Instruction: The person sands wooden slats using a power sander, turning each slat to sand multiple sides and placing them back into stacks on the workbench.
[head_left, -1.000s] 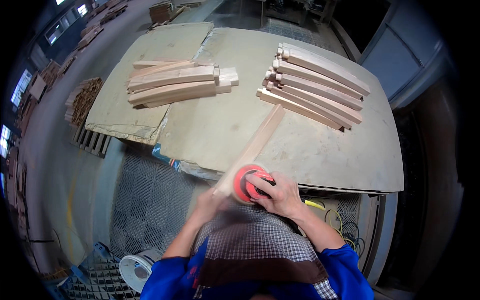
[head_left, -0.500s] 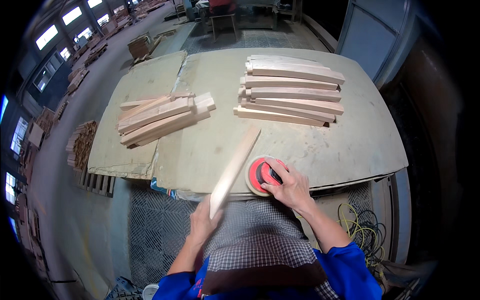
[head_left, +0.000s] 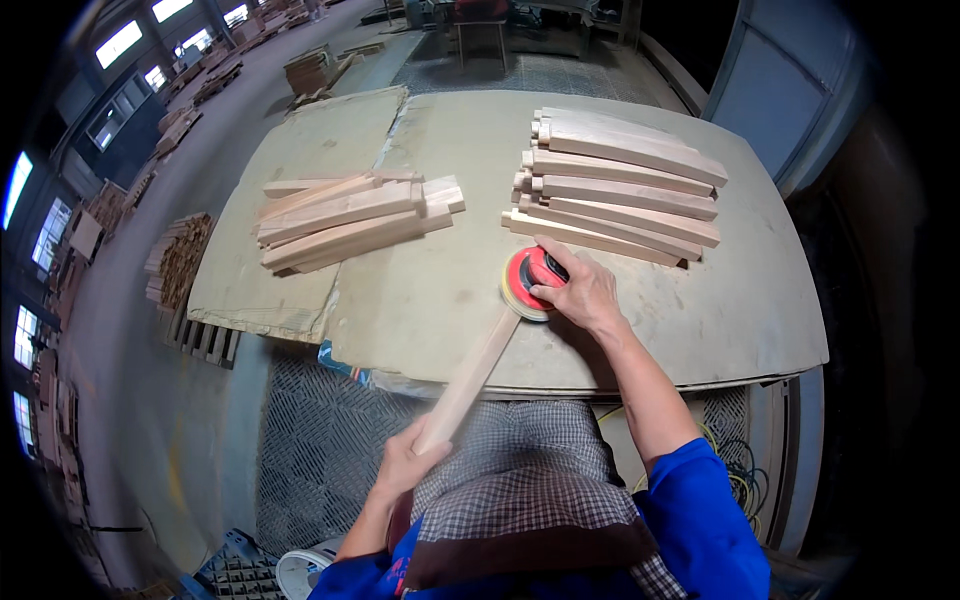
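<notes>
Wood strip [head_left: 468,382] in left hand [head_left: 407,463]

This is a big wood workshop. You can tell from the round red sander [head_left: 520,272] and the wood bars [head_left: 630,188] in two piles on the wide table [head_left: 420,315]. A stack of cut wood [head_left: 180,258] sits on a pallet [head_left: 200,338] nearby, more wood [head_left: 310,74] is piled farther off, and bright windows [head_left: 118,42] line the left side.
</notes>
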